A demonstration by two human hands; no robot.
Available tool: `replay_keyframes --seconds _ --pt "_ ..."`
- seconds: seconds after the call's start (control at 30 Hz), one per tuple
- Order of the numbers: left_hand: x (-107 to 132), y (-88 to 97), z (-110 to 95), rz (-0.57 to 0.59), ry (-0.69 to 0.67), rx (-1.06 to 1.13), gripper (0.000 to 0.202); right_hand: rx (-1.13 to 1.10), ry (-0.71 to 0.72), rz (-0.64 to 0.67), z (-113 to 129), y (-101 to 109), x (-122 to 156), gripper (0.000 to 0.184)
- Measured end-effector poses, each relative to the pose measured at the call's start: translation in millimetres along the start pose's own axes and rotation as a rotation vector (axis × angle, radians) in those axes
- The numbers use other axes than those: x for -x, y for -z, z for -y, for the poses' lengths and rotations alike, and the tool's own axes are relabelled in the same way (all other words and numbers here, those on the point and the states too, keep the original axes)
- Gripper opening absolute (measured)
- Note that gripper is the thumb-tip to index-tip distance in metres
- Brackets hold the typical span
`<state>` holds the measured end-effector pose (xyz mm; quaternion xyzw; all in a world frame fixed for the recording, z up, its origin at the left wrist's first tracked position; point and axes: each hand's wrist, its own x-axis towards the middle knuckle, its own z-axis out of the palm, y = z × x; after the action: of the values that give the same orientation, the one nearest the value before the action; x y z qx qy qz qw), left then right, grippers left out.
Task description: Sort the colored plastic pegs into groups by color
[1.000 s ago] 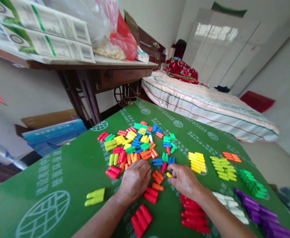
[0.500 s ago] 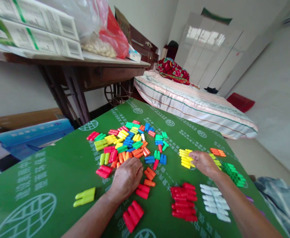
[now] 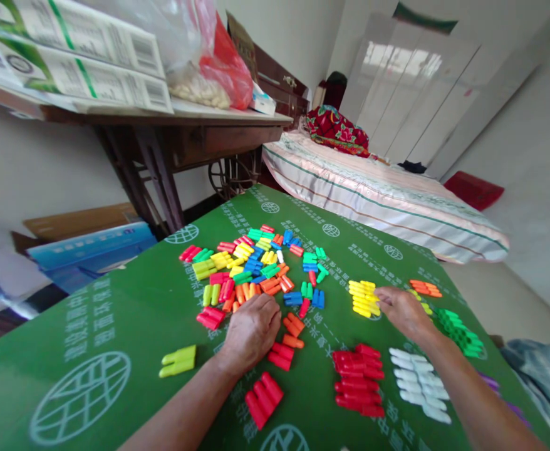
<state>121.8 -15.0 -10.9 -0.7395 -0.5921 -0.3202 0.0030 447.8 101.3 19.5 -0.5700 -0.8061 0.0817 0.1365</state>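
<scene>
Bullet-shaped plastic pieces in many colours lie in a mixed pile (image 3: 256, 263) on the green table. My left hand (image 3: 256, 326) rests at the pile's near edge beside orange pieces (image 3: 294, 324), its fingers curled and their tips hidden. At the right, my right hand (image 3: 404, 310) pinches at the end of a block of yellow bullet-shaped pieces (image 3: 362, 297) lying flat. Sorted groups surround that arm: red pieces (image 3: 358, 381), white pieces (image 3: 418, 383), green pieces (image 3: 458, 331) and orange pieces (image 3: 425, 288). Nearer me are a red trio (image 3: 264, 399) and a yellow-green pair (image 3: 178, 361).
The green table (image 3: 162, 413) has printed globes and lettering. Behind its left side stands a wooden sewing-machine table (image 3: 185, 147) with boxes (image 3: 91, 69) and plastic bags (image 3: 228, 69). A bed (image 3: 373, 194) stands beyond the far edge. Purple pieces (image 3: 490, 382) lie partly behind my right forearm.
My view has turned slightly left, so the scene sits farther right. Both hands stay at nearly the same places on the table, and the pieces look unmoved.
</scene>
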Motion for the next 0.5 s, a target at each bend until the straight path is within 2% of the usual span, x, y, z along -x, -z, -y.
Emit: replay_keyframes --seconds 0.13,0.27,0.37,0.5 --pt "2 -1.7 0 -0.004 -0.005 0.025 0.02 0.047 0.075 -0.057 21 -4 18 0.024" --pt "6 -2.8 -3 0.001 -0.019 0.027 0.023 -0.012 0.197 -0.092 56 -10 36 0.026" --pt "8 -2.7 -7 0.023 -0.042 -0.007 0.023 -0.103 0.292 -0.05 93 -15 46 0.024" --pt "8 -2.9 -10 0.06 -0.054 -0.068 0.021 -0.182 0.457 0.003 154 -11 54 0.021"
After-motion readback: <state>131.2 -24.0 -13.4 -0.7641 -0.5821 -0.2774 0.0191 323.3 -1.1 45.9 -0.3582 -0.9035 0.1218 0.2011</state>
